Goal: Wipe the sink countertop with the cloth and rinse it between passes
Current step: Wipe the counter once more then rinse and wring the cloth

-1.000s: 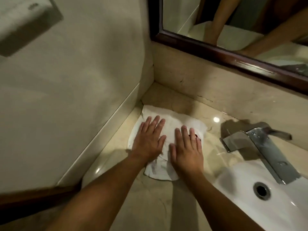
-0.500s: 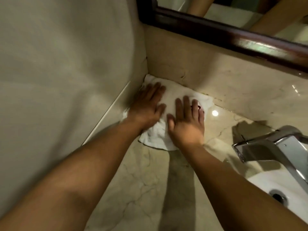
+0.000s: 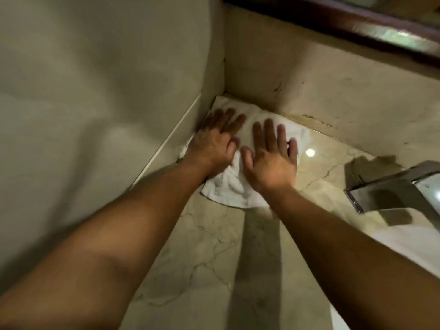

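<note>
We are pressing L hand (image 3: pixel 213 145) & R hand (image 3: pixel 272 154), both flat w/ fingers spread, on the white cloth (image 3: pixel 228 184); it is lying in the countertop (image 3: pixel 214 246) corner, long axis running corner-to-us.

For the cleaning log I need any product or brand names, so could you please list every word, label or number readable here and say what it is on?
No readable text anywhere in this view.
cloth: plain white, no tag or print showing.
faucet: bare metal, no brand mark legible; motion blur softens it.
countertop: only marble veining.
mirror frame: blurred, no lettering.
left hand and right hand: both flat on the cloth, hiding part of it.
</note>
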A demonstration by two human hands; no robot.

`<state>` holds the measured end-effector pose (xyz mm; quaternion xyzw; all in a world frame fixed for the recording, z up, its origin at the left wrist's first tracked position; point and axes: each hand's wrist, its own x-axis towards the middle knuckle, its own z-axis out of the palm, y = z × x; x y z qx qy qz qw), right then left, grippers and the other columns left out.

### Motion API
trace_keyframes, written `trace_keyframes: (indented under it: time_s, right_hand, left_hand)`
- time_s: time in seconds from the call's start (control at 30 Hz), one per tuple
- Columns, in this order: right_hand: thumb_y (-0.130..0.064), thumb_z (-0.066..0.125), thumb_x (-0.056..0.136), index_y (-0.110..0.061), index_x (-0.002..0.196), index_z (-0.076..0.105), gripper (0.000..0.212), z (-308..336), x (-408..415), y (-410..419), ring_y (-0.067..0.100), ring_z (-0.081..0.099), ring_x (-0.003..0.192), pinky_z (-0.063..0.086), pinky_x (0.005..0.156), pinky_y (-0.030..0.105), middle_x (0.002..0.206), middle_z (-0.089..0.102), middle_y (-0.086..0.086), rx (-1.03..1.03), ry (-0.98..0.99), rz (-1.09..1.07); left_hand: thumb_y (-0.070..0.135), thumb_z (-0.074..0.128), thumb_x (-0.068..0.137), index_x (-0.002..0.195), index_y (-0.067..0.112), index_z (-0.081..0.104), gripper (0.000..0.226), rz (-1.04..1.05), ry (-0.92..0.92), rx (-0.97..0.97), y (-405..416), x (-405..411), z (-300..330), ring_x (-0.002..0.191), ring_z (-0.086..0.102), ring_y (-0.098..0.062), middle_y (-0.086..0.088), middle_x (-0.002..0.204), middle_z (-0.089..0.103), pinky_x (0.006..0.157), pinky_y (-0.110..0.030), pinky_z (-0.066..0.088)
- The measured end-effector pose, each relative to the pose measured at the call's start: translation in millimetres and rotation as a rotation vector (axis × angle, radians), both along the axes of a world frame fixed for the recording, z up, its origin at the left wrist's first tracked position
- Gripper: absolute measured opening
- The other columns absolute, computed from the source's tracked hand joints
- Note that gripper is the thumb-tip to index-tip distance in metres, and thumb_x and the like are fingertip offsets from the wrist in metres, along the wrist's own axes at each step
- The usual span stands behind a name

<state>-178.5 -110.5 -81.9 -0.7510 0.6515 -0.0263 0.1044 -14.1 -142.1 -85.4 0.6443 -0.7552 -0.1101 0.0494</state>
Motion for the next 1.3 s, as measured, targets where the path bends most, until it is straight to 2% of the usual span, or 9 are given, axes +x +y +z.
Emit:
trace_keyframes:
  time_s: [0.13,0.33,0.53,0.63,0.73,0.9,1.03,1.17,1.3]
  right_hand:
    - [-0.055,0.013,0.102,-0.027,0.159,0.003,0.065,-8.4,-4.9,29.1,0.024,-0.011,0.153,-0.006,0.122,0.046,0.167,-0.005,0.0,0.014,0.013,0.011]
    - [-0.053,0.031,0.1,-0.019,0.156,0.026,0.066,-9.2,6.3,143.3,0.029,0.007,0.153,0.009,0.122,0.051,0.165,0.016,0.007,0.035,-0.032,0.031]
    - [-0.057,0.015,0.1,-0.026,0.159,0.007,0.067,4.8,12.4,41.6,0.026,-0.008,0.153,-0.004,0.121,0.048,0.167,-0.001,0.003,0.044,-0.017,-0.069]
    - [-0.057,0.017,0.1,-0.026,0.159,0.005,0.068,0.6,-0.3,-4.6,0.027,-0.008,0.153,-0.004,0.121,0.048,0.168,-0.004,0.002,0.018,0.013,-0.123]
    - [-0.057,0.015,0.101,-0.027,0.159,0.003,0.067,-7.2,-3.8,-13.8,0.025,-0.009,0.153,-0.005,0.122,0.046,0.167,-0.005,0.0,-0.003,0.029,-0.096]
    - [-0.059,0.008,0.1,-0.028,0.159,0.006,0.067,-16.4,-43.1,26.0,0.019,-0.008,0.153,-0.003,0.123,0.043,0.167,-0.003,-0.003,-0.002,0.035,-0.133]
    - [-0.061,0.001,0.096,-0.024,0.159,0.007,0.074,-15.9,-83.4,75.0,0.019,-0.01,0.153,-0.008,0.122,0.041,0.167,-0.003,-0.001,0.0,0.064,-0.196]
    - [-0.056,0.007,0.098,-0.022,0.159,0.011,0.07,-8.3,-85.6,72.3,0.02,-0.007,0.153,-0.007,0.121,0.042,0.167,0.001,0.002,-0.035,0.077,-0.218]
    - [-0.053,0.013,0.101,-0.022,0.159,0.011,0.066,-11.4,-64.3,106.5,0.022,-0.004,0.153,-0.002,0.122,0.043,0.167,0.003,0.003,-0.041,0.041,-0.215]
  left_hand:
    - [0.043,0.025,0.094,0.149,0.022,0.037,0.06,-0.015,0.033,-0.066,33.2,-6.3,-14.5,0.14,0.034,-0.033,-0.01,0.154,0.035,0.114,-0.042,0.027]
    - [0.043,0.027,0.099,0.155,0.027,0.016,0.059,0.013,-0.01,0.019,153.4,2.1,-5.1,0.151,0.003,-0.02,0.0,0.163,0.009,0.121,-0.036,0.006]
    - [0.042,0.029,0.092,0.145,0.019,0.043,0.059,-0.054,-0.011,-0.001,35.0,4.6,7.3,0.135,0.04,-0.035,-0.013,0.152,0.04,0.112,-0.043,0.029]
    - [0.04,0.032,0.098,0.153,0.029,0.023,0.057,-0.102,-0.048,0.007,-15.3,-7.9,4.8,0.149,0.014,-0.024,0.001,0.162,0.016,0.12,-0.038,0.008]
    - [0.039,0.033,0.101,0.154,0.03,0.016,0.057,-0.077,-0.034,-0.023,-26.1,-6.7,-3.2,0.15,0.005,-0.021,0.003,0.163,0.01,0.121,-0.035,0.0]
    - [0.045,0.029,0.101,0.155,0.029,0.011,0.059,-0.071,-0.03,0.024,12.5,-51.9,-11.1,0.15,0.001,-0.024,0.0,0.164,0.005,0.121,-0.039,0.007]
    - [0.049,0.025,0.1,0.154,0.029,0.014,0.059,-0.205,-0.024,0.009,43.5,-95.1,-11.2,0.15,0.004,-0.026,0.0,0.164,0.009,0.121,-0.043,0.007]
    - [0.049,0.023,0.101,0.155,0.029,0.012,0.059,-0.204,-0.029,0.004,44.3,-95.2,-3.5,0.15,0.001,-0.024,0.0,0.164,0.007,0.121,-0.042,0.004]
    - [0.049,0.026,0.099,0.154,0.027,0.021,0.059,-0.186,0.0,-0.027,78.6,-74.8,-5.5,0.15,0.009,-0.025,-0.001,0.162,0.017,0.12,-0.042,0.012]
